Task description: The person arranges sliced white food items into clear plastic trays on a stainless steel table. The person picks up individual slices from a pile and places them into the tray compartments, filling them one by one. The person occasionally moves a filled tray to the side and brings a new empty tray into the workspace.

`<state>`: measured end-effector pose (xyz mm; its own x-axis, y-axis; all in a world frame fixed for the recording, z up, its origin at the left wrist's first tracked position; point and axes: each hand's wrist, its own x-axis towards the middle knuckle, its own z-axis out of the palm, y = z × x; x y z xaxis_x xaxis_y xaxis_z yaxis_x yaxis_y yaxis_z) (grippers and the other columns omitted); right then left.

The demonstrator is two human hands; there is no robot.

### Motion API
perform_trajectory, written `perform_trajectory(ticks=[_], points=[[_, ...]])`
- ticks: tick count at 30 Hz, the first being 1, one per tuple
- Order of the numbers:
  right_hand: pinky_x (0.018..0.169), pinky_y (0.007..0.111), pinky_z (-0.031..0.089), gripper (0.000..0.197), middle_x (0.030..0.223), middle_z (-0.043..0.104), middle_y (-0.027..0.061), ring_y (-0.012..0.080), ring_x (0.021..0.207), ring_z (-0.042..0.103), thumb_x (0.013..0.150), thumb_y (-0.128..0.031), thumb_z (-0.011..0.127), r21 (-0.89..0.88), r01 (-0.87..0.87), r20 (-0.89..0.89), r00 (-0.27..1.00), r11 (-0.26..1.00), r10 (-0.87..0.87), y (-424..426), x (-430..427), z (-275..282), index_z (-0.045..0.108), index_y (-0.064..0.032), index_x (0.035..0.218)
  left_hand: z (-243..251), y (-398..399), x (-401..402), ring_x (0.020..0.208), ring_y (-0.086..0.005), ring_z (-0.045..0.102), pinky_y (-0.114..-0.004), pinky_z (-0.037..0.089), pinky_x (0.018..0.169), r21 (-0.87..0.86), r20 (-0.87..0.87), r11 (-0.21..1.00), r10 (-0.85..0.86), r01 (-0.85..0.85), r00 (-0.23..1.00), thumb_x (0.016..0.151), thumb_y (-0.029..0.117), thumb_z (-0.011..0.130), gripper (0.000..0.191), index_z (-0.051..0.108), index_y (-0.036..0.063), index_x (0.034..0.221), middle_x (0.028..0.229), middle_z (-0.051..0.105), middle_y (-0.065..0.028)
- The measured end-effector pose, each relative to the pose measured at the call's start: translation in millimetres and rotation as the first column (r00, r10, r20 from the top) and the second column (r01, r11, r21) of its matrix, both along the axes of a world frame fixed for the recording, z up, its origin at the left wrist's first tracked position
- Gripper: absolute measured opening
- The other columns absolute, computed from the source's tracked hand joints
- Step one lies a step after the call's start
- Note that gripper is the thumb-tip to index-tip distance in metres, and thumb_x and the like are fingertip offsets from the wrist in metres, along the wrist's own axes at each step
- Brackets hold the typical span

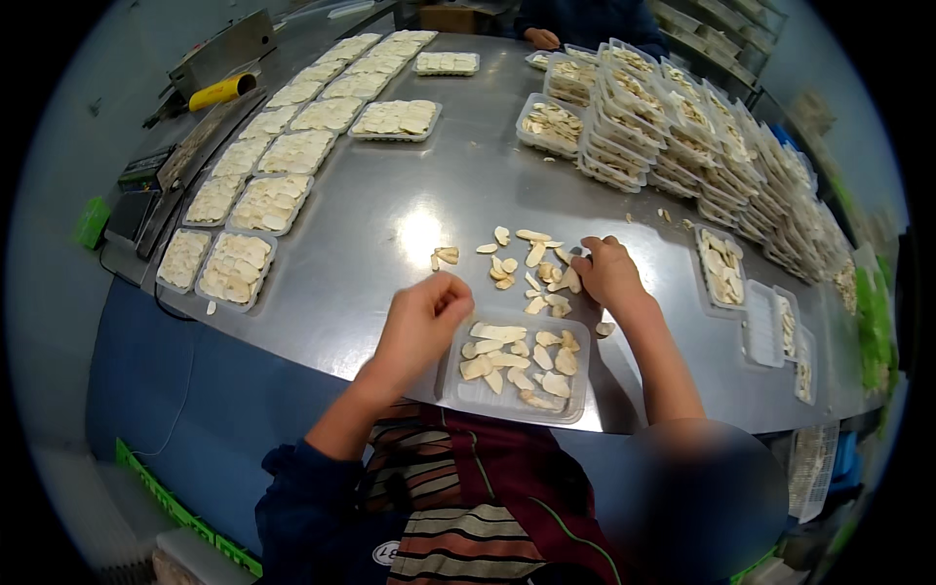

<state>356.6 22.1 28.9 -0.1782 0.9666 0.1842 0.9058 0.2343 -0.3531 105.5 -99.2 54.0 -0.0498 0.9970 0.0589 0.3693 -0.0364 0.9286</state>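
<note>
A clear plastic tray (515,402) with pale dried slices, perhaps mushroom, lies at the table's near edge in front of me. Over its upper left corner is my left hand (431,322), fingers curled together; whether a slice is between them cannot be made out. Loose slices (535,254) are scattered on the metal just beyond the tray. At their right side my right hand (610,274) reaches down, its fingertips touching or very near a slice (567,281); its grip is partly hidden. A small pair of slices (446,255) lies beyond my left hand.
Filled trays (238,269) stand in two rows at left, with two more trays (395,121) beside them. Tall stacks of filled trays (629,117) lean at right, near an empty tray (764,324). Across the steel table (351,197) a person's hand (542,39) rests at the far edge.
</note>
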Motion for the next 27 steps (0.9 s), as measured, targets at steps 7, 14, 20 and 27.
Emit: perform_trajectory(ticks=[7, 14, 20, 27], points=[[0.064, 0.036, 0.052, 0.022, 0.067, 0.064, 0.0174, 0.0257, 0.066, 0.065, 0.076, -0.020, 0.068, -0.357, 0.028, -0.312, 0.939, 0.934, -0.148, 11, 8, 6, 0.066, 0.0023, 0.077, -8, -60, 11, 0.083, -0.0283, 0.060, -0.038, 0.049, 0.075, 0.293, -0.423, 0.932, -0.074, 0.214, 0.903, 0.082, 0.006, 0.065, 0.017, 0.063, 0.0039, 0.098, 0.095, 0.061, -0.0135], [0.062, 0.030, 0.045, 0.025, 0.072, 0.063, 0.0055, 0.0143, 0.066, 0.055, 0.085, -0.021, 0.064, -0.445, -0.247, -0.510, 0.860, 0.861, -0.017, -59, 27, 47, 0.067, 0.0036, 0.085, -18, -69, 2, 0.070, -0.0162, 0.058, -0.028, 0.049, 0.064, -0.063, -0.190, 0.997, 0.039, -0.051, 0.981, 0.085, 0.011, 0.066, 0.034, 0.055, -0.0006, 0.115, 0.090, 0.061, -0.0098], [0.081, 0.040, 0.049, 0.025, 0.089, 0.066, 0.0188, 0.0338, 0.088, 0.063, 0.083, -0.018, 0.062, -0.353, -0.269, -0.307, 0.938, 0.896, 0.161, -70, -8, 46, 0.067, -0.0009, 0.100, -21, -59, -5, 0.070, -0.0259, 0.063, -0.036, 0.051, 0.065, -0.005, -0.146, 0.992, 0.122, -0.124, 0.982, 0.085, 0.011, 0.063, 0.029, 0.058, 0.0000, 0.112, 0.086, 0.062, -0.0138], [0.082, 0.039, 0.051, 0.020, 0.100, 0.062, 0.0196, 0.0346, 0.094, 0.061, 0.075, -0.012, 0.068, -0.251, -0.148, -0.080, 0.988, 0.957, 0.132, -15, 5, 13, 0.070, -0.0015, 0.091, -32, 17, -29, 0.094, -0.0308, 0.056, -0.040, 0.047, 0.083, 0.293, -0.567, 0.956, 0.153, 0.025, 0.809, 0.082, 0.006, 0.061, 0.021, 0.065, 0.0036, 0.103, 0.097, 0.059, -0.0127]])
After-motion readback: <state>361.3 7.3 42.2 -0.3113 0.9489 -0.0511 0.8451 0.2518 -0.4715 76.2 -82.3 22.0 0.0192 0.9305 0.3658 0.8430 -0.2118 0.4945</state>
